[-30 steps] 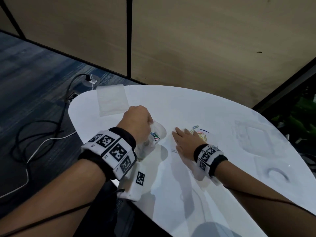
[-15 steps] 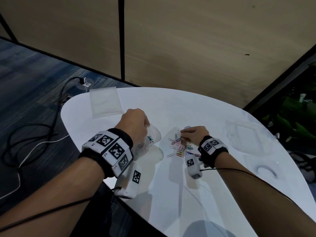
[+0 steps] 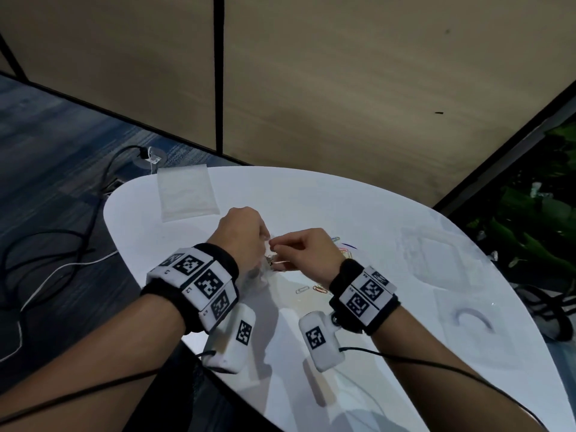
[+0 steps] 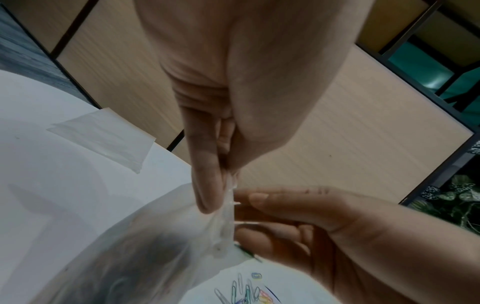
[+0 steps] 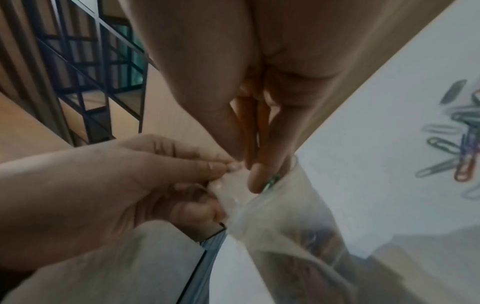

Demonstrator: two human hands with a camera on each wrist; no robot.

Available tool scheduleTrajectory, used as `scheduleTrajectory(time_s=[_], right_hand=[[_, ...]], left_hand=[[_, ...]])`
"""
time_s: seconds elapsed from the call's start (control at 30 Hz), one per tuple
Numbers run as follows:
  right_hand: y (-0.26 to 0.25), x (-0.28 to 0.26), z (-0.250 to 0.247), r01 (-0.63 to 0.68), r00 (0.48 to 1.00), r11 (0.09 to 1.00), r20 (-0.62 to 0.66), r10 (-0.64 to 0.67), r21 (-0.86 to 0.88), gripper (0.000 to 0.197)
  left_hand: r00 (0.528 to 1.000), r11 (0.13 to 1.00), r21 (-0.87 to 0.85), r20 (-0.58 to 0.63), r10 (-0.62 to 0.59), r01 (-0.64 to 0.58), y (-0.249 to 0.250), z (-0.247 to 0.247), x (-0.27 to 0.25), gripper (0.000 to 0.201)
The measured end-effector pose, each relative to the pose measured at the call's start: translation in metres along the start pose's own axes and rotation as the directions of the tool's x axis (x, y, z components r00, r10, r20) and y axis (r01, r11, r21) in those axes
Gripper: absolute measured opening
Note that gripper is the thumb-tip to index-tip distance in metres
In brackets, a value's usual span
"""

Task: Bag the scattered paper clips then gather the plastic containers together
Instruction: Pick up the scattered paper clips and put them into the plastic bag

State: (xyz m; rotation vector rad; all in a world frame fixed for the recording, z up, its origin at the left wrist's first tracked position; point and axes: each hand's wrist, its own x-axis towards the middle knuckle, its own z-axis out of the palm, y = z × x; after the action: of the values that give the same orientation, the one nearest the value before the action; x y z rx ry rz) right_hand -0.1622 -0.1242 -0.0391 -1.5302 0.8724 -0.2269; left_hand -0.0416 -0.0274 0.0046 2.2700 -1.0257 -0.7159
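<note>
My left hand (image 3: pixel 263 236) pinches the rim of a clear plastic bag (image 3: pixel 260 274) between thumb and fingers and holds it just above the white table (image 3: pixel 358 213). My right hand (image 3: pixel 280 244) meets it at the bag's mouth (image 5: pixel 233 185), pinching a green paper clip (image 5: pixel 271 182) against the rim. Several coloured paper clips (image 3: pixel 321 289) lie loose on the table under and behind the right wrist; the right wrist view shows the pile (image 5: pixel 462 144). Two clear plastic containers (image 3: pixel 436 257) (image 3: pixel 470 319) sit apart at the right.
A second flat clear bag (image 3: pixel 187 194) lies at the table's far left edge. Cables (image 3: pixel 62 244) run over the carpet to the left. A wooden partition wall (image 3: pixel 343 88) stands behind the table, and plants (image 3: pixel 536 229) are at the right.
My right hand has lifted off the clip pile and moved left to the bag's mouth with a clip. My left hand has raised the bag slightly and still holds it.
</note>
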Motion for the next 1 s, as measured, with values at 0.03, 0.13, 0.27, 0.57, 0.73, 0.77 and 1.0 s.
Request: scheduleTrajectory(time_s=[0.03, 0.13, 0.27, 0.57, 0.73, 0.77, 1.0], right_hand=[[-0.001, 0.002, -0.005, 0.027, 1.0, 1.0, -0.005, -0.027, 0.016, 0.019], [0.001, 0.013, -0.031, 0.086, 0.994, 0.985, -0.086, -0.073, 0.151, 0.018], [0.039, 0.039, -0.08, -0.074, 0.951, 0.985, -0.31, 0.023, -0.154, 0.022], [0.092, 0.064, -0.081, -0.203, 0.979, 0.564, -0.175, 0.104, -0.8, 0.054], [0.105, 0.058, -0.059, 0.05, 0.992, 0.266, 0.078, 0.095, -0.963, 0.06], [0.109, 0.055, -0.059, 0.104, 0.989, 0.201, 0.122, 0.079, -0.974, 0.06], [0.107, 0.034, -0.057, 0.173, 0.983, 0.12, 0.165, -0.074, -0.978, 0.025]], left_hand=[[1.0, 1.0, -0.007, 0.002, -0.002, 0.002, -0.001, 0.0, 0.001, 0.019], [1.0, 0.999, -0.035, -0.001, -0.009, 0.009, -0.005, -0.002, 0.004, 0.018], [1.0, 1.0, -0.024, 0.018, -0.012, 0.013, -0.005, -0.004, 0.004, 0.019], [0.999, 1.0, 0.005, 0.039, 0.007, -0.007, -0.006, -0.007, 0.005, 0.022], [0.999, 1.0, 0.006, 0.032, 0.008, -0.008, -0.005, -0.005, 0.005, 0.022], [0.999, 1.0, 0.014, 0.033, 0.009, -0.009, -0.005, -0.005, 0.005, 0.022], [0.999, 0.998, 0.057, 0.037, 0.02, -0.022, -0.005, -0.003, 0.003, 0.024]])
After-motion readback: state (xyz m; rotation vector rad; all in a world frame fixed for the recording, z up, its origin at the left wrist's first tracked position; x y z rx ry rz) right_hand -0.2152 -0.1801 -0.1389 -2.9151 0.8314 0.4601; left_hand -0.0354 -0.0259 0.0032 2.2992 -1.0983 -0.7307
